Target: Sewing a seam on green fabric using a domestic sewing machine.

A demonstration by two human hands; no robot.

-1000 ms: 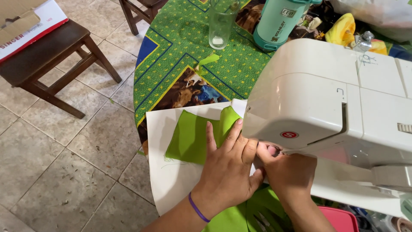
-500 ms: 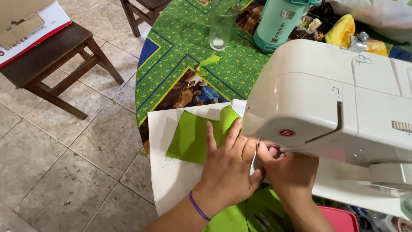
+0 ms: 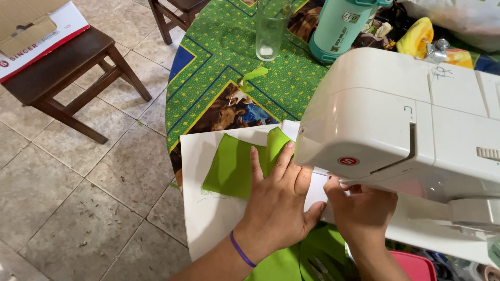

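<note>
The left hand [image 3: 278,200] lies flat, fingers spread, palm down on the green cloth [image 3: 237,164], pressing it onto the white sheet [image 3: 208,213] beneath. A purple band [image 3: 242,250] circles its wrist. The right hand [image 3: 362,211] sits just right of it, tucked under the head of the sewing machine [image 3: 411,119]; its fingers curl toward the needle area, and it seems to pinch the cloth there, though the machine hides the fingertips, so I cannot tell its grip for sure.

The green cloth runs from under the machine out to the left, its far edge folded up in a small peak by the left hand's fingertips. More green cloth bunches near the person, below both hands. The white sheet lies under the cloth and hangs over the near left edge of the counter [image 3: 219,73].

The white sewing machine fills the right of the view, its head overhanging both hands. At the bottom right, a pink box [image 3: 414,265] shows beside the right forearm.

The counter is round and covered in a green patterned cloth with a picture panel. Far from the hands, a clear glass [image 3: 271,31] stands upright, with a mint bottle [image 3: 338,28] just to its right. A green scrap [image 3: 254,75] lies on the counter near the glass. Far right are a yellow thing [image 3: 414,36] and some clutter, too small to tell.

On the tiled floor to the left stands a dark wooden stool [image 3: 67,78], bearing a flat white and red carton [image 3: 39,31]. Another dark chair [image 3: 177,13] stands at the far edge.
</note>
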